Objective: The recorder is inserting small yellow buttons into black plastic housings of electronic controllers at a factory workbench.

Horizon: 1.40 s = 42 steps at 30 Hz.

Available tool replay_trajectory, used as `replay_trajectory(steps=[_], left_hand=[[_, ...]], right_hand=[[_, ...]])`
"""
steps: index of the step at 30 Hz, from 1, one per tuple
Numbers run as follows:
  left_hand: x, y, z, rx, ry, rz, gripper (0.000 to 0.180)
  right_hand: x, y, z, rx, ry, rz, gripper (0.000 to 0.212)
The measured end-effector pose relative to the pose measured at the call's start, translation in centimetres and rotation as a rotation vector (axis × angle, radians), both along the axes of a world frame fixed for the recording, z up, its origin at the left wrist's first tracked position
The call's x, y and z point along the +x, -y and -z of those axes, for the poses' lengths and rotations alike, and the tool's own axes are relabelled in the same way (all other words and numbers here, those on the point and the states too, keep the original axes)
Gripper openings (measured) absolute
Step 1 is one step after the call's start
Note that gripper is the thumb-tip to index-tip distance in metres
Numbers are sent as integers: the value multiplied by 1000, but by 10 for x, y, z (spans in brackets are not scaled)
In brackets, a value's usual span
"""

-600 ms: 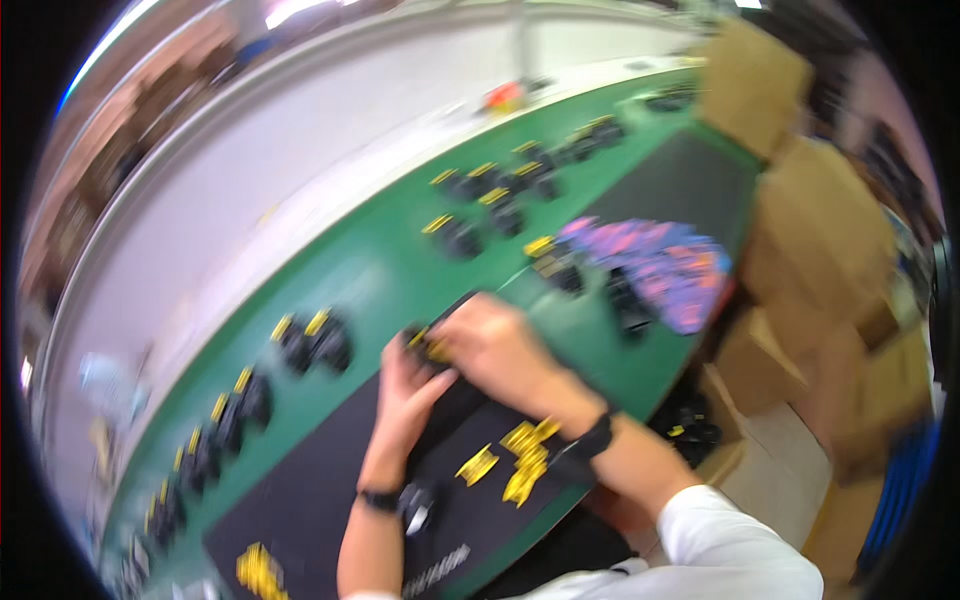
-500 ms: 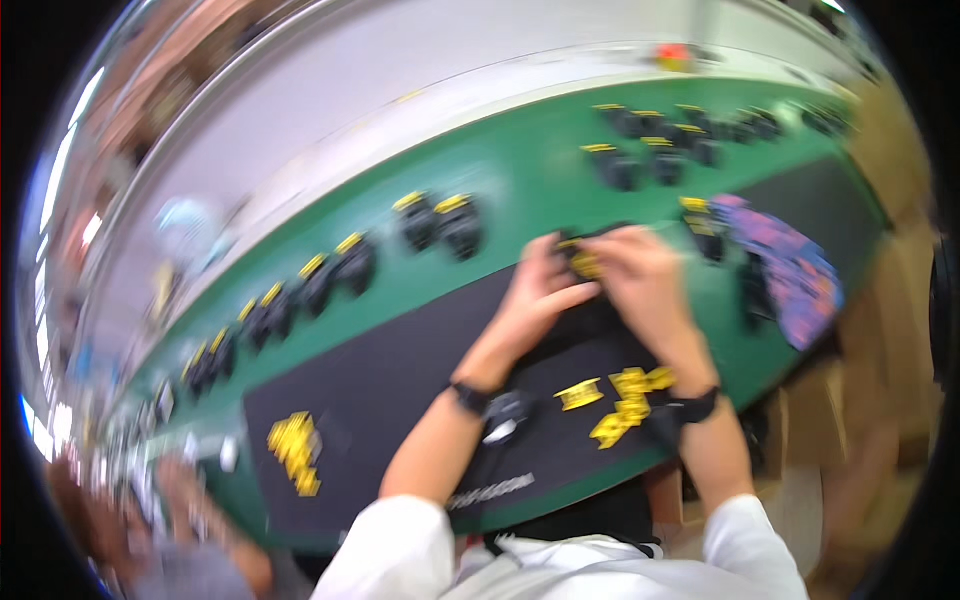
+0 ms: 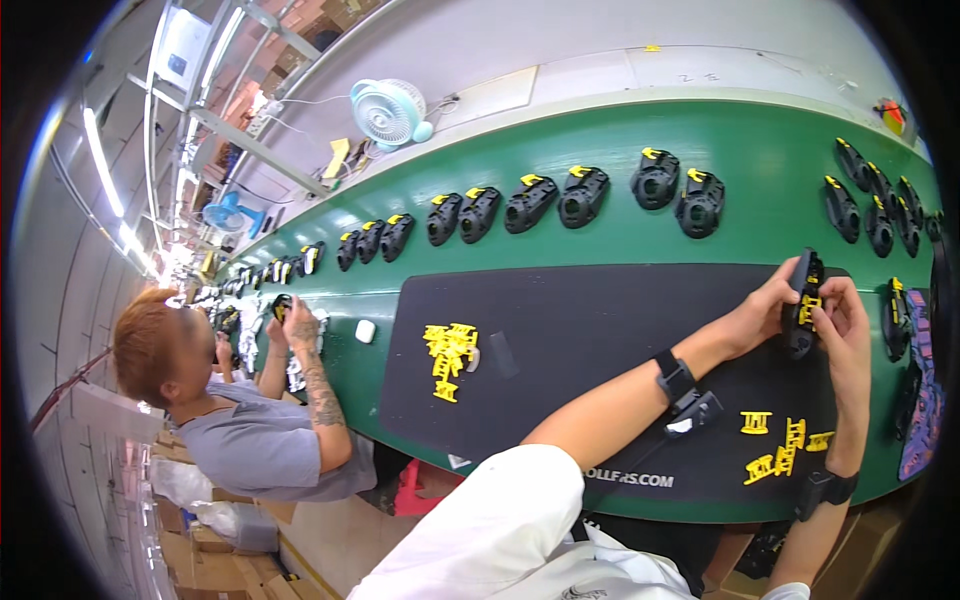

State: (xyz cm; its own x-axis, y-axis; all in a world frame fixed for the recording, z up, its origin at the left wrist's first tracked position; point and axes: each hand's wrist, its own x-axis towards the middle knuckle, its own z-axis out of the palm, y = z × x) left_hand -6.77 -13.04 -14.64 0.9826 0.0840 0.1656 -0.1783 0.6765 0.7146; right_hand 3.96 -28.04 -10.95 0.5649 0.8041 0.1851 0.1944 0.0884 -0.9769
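My left hand (image 3: 766, 314) is closed around a black plastic shell (image 3: 801, 328), which it holds on end above the right part of a black mat (image 3: 580, 350). Against the shell's right side sits a yellow plastic piece (image 3: 808, 308). The fingers of my right hand (image 3: 843, 318) are bent together, thumb and fingertips pressed at that yellow piece. Part of the shell is hidden behind my fingers. Below my hands, several loose yellow plastic pieces (image 3: 790, 446) lie on the mat, one apart from the others.
More yellow pieces (image 3: 447, 358) are heaped on the mat's left. Black shells with yellow tops (image 3: 583, 197) line the green table (image 3: 480, 130), with others at far right. A patterned cloth (image 3: 922, 390) lies at the right edge. A co-worker (image 3: 270, 400) works at left; a fan (image 3: 388, 112) stands behind.
The view has swung left, bringing the co-worker and fans in clearly. My hands now appear farther right, still at the black shell, which shows more plainly on end.
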Motion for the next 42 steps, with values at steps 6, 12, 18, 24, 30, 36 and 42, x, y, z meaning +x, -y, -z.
replay_trajectory(steps=[6,12,18,24,30,36,42], left_hand=[[7,-6,1,-87,25,66,71],[14,-1,5,-103,94,36,75],[-2,-15,-3,577,79,-331,101],[-3,-3,-25,365,111,-224,95],[-1,9,-32,313,49,-199,95],[-1,8,-33,335,32,-183,96],[0,5,-31,347,51,-157,94]], right_hand=[[5,-8,11,-23,103,-11,18],[-9,-8,3,20,260,163,25],[-36,-19,-29,-12,490,423,28],[-9,-14,-16,164,103,350,11],[-3,-6,-15,145,336,452,11],[-9,-8,-18,117,478,507,12],[-7,-7,-22,94,499,507,11]])
